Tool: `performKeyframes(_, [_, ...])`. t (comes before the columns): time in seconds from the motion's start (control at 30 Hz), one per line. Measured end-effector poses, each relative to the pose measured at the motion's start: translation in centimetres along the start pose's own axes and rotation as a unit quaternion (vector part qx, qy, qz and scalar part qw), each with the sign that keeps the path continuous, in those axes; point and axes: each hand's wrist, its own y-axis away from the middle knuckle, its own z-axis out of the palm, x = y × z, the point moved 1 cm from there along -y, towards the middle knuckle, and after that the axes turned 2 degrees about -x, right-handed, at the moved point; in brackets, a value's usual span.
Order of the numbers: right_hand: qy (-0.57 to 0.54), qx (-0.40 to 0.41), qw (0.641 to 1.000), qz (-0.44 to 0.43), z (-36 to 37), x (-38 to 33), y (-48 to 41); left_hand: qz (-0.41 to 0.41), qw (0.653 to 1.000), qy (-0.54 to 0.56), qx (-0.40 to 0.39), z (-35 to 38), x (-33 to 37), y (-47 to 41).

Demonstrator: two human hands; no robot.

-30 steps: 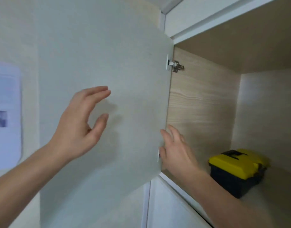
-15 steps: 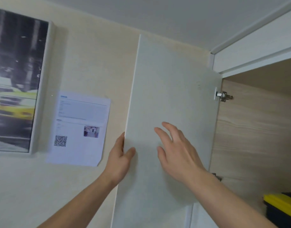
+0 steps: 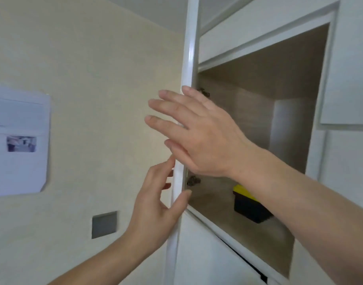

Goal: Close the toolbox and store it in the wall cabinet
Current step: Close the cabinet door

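Note:
The toolbox (image 3: 248,204), closed, with a yellow lid and black body, stands on the floor of the open wall cabinet (image 3: 258,227); my right forearm hides part of it. The white cabinet door (image 3: 188,58) is seen edge-on at the left of the opening. My left hand (image 3: 156,206) holds the door's edge low down, thumb on the cabinet side and fingers on the wall side. Higher up, my right hand (image 3: 197,136) is flat with fingers spread, lying across the door's edge and holding nothing.
A printed sheet (image 3: 18,140) and a grey square plate (image 3: 104,224) are on the cream wall at left. A closed white door (image 3: 207,254) lies below the opening, and another white panel (image 3: 347,79) to its right.
The door has swung from showing its broad face to edge-on. My left hand slid lower on its edge. My right hand left the door's face and now lies across the edge.

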Motion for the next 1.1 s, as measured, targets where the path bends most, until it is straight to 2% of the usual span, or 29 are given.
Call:
performKeyframes(0.13, [0.072, -0.154, 0.985, 0.019, -1.7, 3.9, 5.1, 0.007, 0.998, 0.02, -0.061, 6.1, 1.7, 0.0])
performKeyframes(0.33, [0.143, -0.258, 0.955, 0.039, -3.6, 8.5, 11.6, 0.109, 0.976, -0.071, -0.177, 13.0, 0.6, 0.2])
performKeyframes(0.43, [0.166, -0.28, 0.945, 0.039, -3.9, 10.2, 13.9, 0.15, 0.961, -0.087, -0.215, 15.9, -0.3, -0.2])
performKeyframes(0.6, [0.189, -0.299, 0.933, 0.063, -3.8, 12.0, 16.8, 0.212, 0.943, -0.104, -0.236, 20.0, -1.0, -1.3])
performKeyframes(0.83, [0.222, -0.36, 0.901, 0.099, -3.3, 13.7, 18.7, 0.206, 0.932, -0.112, -0.276, 23.9, -1.0, -2.4])
performKeyframes(1.1, [0.231, -0.381, 0.886, 0.128, -2.3, 13.5, 18.9, 0.203, 0.938, -0.102, -0.261, 24.7, -1.3, -2.7])
